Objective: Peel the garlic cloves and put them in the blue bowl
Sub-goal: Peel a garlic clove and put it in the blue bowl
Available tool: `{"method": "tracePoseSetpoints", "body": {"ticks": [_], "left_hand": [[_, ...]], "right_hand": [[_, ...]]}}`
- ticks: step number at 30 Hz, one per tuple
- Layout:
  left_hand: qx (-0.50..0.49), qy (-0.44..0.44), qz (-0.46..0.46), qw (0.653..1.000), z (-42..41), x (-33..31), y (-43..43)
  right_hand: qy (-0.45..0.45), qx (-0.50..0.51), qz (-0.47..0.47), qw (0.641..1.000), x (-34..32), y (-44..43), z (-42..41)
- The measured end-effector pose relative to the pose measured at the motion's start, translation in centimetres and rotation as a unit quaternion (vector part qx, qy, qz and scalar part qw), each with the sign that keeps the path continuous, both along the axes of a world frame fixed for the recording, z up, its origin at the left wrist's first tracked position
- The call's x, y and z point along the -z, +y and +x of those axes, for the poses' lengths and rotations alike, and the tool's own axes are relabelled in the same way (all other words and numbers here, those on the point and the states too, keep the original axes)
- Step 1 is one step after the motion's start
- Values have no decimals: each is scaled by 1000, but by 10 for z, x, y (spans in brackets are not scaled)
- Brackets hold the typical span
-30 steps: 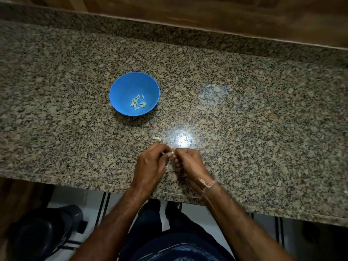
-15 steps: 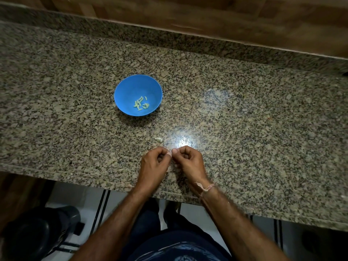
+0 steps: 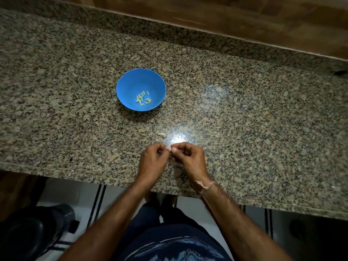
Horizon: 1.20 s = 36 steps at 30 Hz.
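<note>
The left hand (image 3: 152, 161) and right hand (image 3: 188, 157) meet, fingertips pinching one clove (image 3: 169, 148) between them. A pale scrap (image 3: 161, 134) lies just beyond them; the bowl (image 3: 130, 81) sits farther beyond the left hand.

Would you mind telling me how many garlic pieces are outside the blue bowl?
2. The pinched piece is held between the left hand and right hand; the loose piece lies on the counter just beyond them. More may be hidden under the hands.
</note>
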<state>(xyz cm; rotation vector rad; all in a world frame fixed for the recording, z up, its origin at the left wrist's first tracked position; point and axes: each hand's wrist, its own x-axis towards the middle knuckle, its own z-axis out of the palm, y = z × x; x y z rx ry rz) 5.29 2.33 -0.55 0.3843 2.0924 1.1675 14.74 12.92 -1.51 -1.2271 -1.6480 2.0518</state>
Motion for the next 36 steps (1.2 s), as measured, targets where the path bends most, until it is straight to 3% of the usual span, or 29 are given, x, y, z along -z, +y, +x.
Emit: {"method": "tracePoseSetpoints", "body": {"ticks": [2,10,15,21,23,29,36], "left_hand": [[30,61,-19,998,-1,-4,-1],[0,11,4,1000,-1,6,-2],[-4,29,34,999,-3,11,-6],[-13,53,59,997,-1,13,-5],[-21,53,45,997,-3,12,-4],[-45,16,31,998,-5,15,-2],[-69,-4,36,997,-4,13,1]], "right_hand": [[-9,18,-22,1000,-3,-3,-2],[-14,73,-80,994,-7,-10,-3],[-3,103,-154,983,-6,-17,1],[-17,101,-181,978,1,-15,-1],[-22,84,-145,986,3,-13,-1],[-57,-14,129,990,15,-2,3],[-19,1,124,992,13,-2,4]]}}
